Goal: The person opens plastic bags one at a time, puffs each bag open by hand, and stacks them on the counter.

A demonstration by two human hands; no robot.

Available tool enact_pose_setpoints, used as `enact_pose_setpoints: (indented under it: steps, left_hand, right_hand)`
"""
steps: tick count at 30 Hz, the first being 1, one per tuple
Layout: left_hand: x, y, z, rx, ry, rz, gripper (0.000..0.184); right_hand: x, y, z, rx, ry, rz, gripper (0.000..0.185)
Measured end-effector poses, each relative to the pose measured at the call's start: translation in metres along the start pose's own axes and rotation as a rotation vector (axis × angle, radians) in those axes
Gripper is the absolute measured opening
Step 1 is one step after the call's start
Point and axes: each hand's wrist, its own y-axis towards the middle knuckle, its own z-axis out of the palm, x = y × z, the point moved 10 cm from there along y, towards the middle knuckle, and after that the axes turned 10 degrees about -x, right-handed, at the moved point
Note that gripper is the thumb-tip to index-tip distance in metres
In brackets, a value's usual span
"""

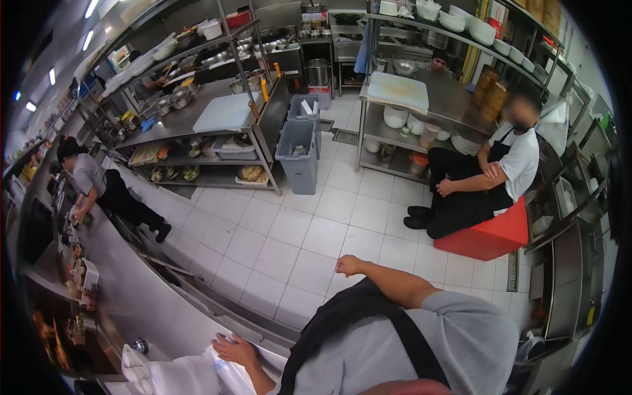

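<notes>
My left hand [235,350] lies flat with fingers apart at the edge of the steel counter [191,322]. Under and beside it is a white cloth or plastic sheet [230,372]. Rolled white bundles [141,368], perhaps towels, lie just left of that. My right hand [349,264] hangs in front of me above the tiled floor, fingers curled in, with nothing visible in it. A black apron [368,309] covers my grey shirt.
A person sits on a red box [490,230] at the right. Another leans over the counter at the left. Grey bins [299,158] stand between two steel tables with white cutting boards [227,113]. A further person is partly visible behind the right table.
</notes>
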Motion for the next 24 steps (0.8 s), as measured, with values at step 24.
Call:
enact_pose_setpoints:
  steps: [24]
  left_hand:
    - [-0.300,0.033,0.025,0.437,-0.838,0.554,0.038]
  right_hand:
    - [-0.016,0.016,-0.238,-0.054,-0.113,0.105,0.045]
